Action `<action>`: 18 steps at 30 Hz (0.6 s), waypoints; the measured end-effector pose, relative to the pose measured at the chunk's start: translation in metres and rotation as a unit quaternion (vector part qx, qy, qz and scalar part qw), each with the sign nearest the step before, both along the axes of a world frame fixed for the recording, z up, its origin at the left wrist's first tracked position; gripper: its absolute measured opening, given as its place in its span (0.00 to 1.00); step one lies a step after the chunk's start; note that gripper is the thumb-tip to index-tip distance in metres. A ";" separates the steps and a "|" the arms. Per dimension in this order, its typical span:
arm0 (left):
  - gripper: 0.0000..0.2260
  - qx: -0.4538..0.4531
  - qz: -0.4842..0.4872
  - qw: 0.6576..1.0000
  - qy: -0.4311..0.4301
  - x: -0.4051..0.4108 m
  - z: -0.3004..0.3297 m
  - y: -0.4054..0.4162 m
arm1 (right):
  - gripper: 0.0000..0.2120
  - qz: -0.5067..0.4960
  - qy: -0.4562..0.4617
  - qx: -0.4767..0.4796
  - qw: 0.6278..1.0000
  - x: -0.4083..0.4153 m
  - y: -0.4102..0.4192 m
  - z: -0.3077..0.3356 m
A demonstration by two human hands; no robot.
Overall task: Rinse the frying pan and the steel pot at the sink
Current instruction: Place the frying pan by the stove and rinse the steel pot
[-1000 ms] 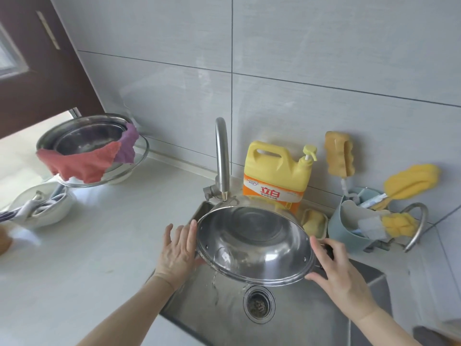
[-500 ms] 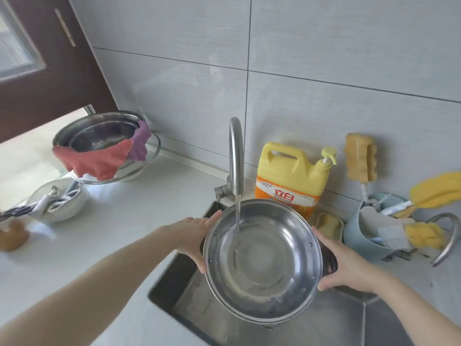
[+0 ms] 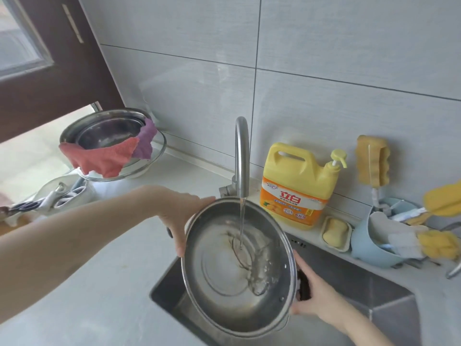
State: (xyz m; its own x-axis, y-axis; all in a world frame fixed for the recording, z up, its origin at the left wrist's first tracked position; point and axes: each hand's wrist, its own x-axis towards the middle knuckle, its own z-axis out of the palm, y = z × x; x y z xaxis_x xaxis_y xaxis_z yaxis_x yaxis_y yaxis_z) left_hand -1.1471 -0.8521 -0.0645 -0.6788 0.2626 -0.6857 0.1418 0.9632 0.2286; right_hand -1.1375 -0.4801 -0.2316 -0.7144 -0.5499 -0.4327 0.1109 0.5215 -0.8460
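I hold the steel pot (image 3: 224,283) over the sink (image 3: 389,285), its mouth facing up under the faucet (image 3: 242,156). A thin stream of water falls into it and pools on the right side of the bottom. My left hand (image 3: 182,216) grips the pot's upper left rim. My right hand (image 3: 316,295) grips the dark handle on the pot's right side. No frying pan is in view.
A yellow detergent jug (image 3: 299,186) stands behind the sink, with a soap dish (image 3: 335,233) and a blue holder of sponges (image 3: 374,245) to its right. On the counter at left sit stacked steel bowls with red and purple cloths (image 3: 104,158) and a bowl of utensils (image 3: 57,196).
The pot went from tipped, pouring water out, to mouth-up under the running faucet. It now sits lower and tilts to the right, with water collecting inside. Both hands kept their hold.
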 end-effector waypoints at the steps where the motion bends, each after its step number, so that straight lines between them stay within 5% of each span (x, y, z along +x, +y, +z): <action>1: 0.59 -0.032 -0.017 0.998 0.056 0.005 0.000 -0.004 | 0.62 -0.022 0.026 -0.004 0.999 0.004 -0.006 0.002; 5: 0.67 -0.122 -0.043 0.957 0.259 0.026 -0.025 -0.021 | 0.63 -0.056 0.166 -0.006 0.985 -0.003 -0.014 0.017; 8: 0.69 -0.079 0.045 0.957 0.275 0.040 -0.056 -0.026 | 0.63 0.003 0.242 0.022 0.970 -0.029 -0.008 0.055; 14: 0.66 0.150 0.144 0.975 0.085 0.054 -0.082 0.008 | 0.64 0.171 0.233 0.186 0.939 -0.075 0.005 0.146; 18: 0.68 0.164 0.137 0.975 -0.064 0.049 -0.081 0.010 | 0.56 0.211 0.148 0.234 0.937 -0.079 0.022 0.156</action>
